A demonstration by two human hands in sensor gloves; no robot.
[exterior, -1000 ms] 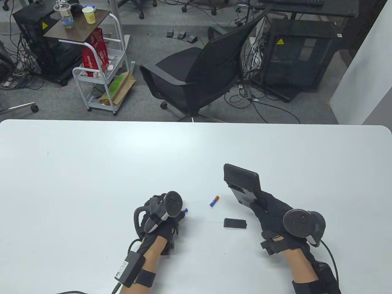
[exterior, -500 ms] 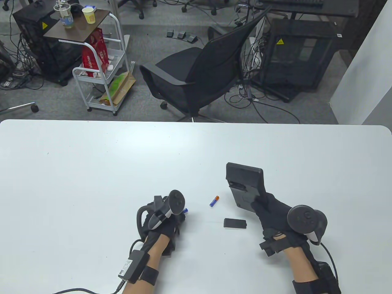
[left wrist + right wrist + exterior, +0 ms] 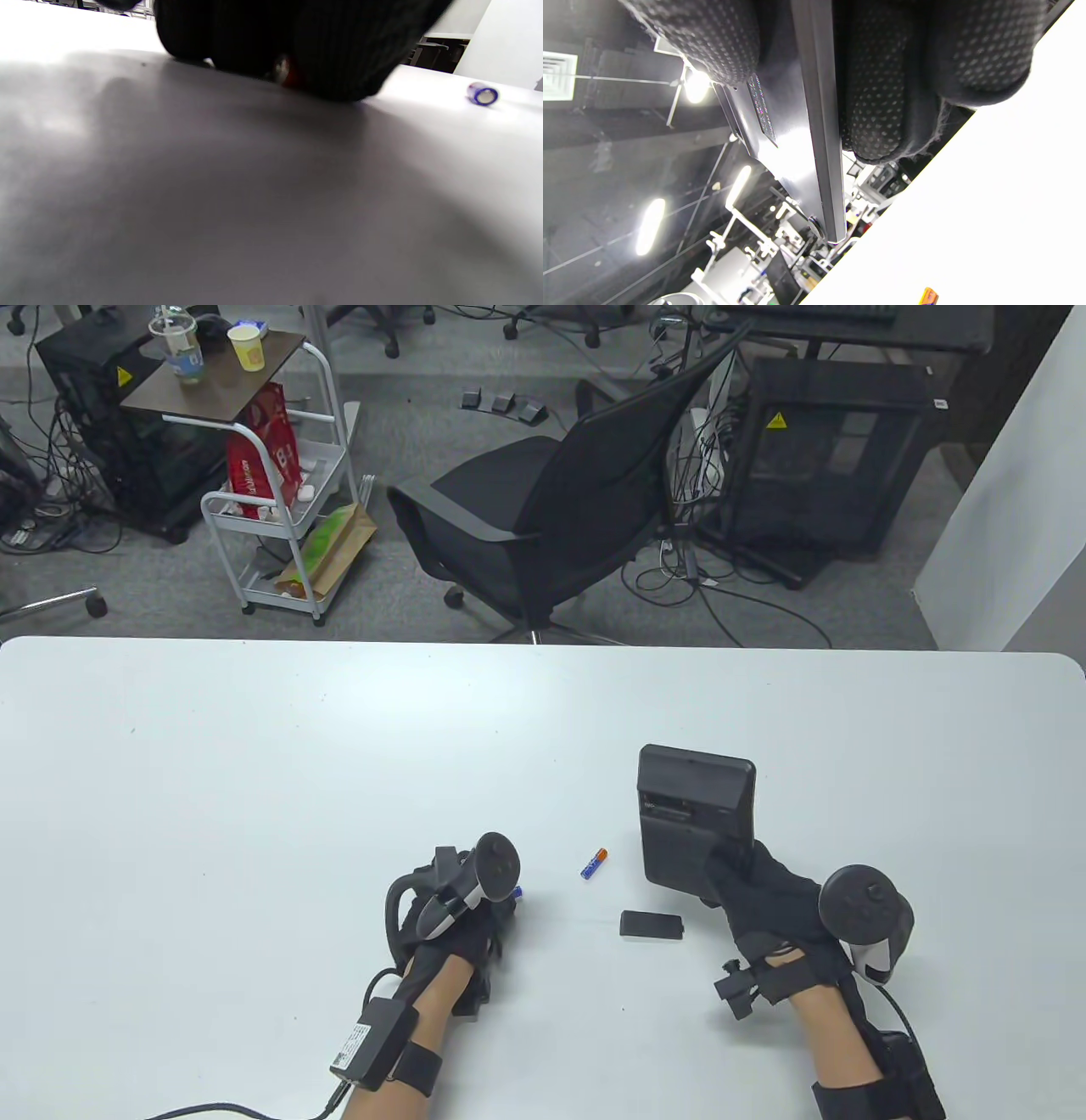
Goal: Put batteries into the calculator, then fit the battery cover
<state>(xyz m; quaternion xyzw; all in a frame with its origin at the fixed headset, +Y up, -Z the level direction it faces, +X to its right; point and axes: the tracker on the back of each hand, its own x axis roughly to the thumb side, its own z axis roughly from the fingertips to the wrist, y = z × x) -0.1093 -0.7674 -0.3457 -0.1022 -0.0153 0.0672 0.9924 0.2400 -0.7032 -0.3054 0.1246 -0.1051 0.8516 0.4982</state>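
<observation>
Right hand: my right hand (image 3: 768, 899) grips the calculator (image 3: 694, 814) by its near end, thumb on the back, fingers (image 3: 878, 106) under the face.
Left hand: my left hand (image 3: 462, 912) rests on the table (image 3: 254, 772), fingers curled round one battery (image 3: 515, 891); its blue tip peeks out.
Loose parts: second battery (image 3: 594, 864) and battery cover (image 3: 652, 924) lie on the table between my hands.
Step in hand: I judge I should keep the calculator steady, back up, then seat the battery against the spring end first.
Calculator axis: long axis runs away from me, open battery bay (image 3: 679, 812) at the far end.
Loose battery axis: diagonal, orange end far-right, blue end near-left.
</observation>
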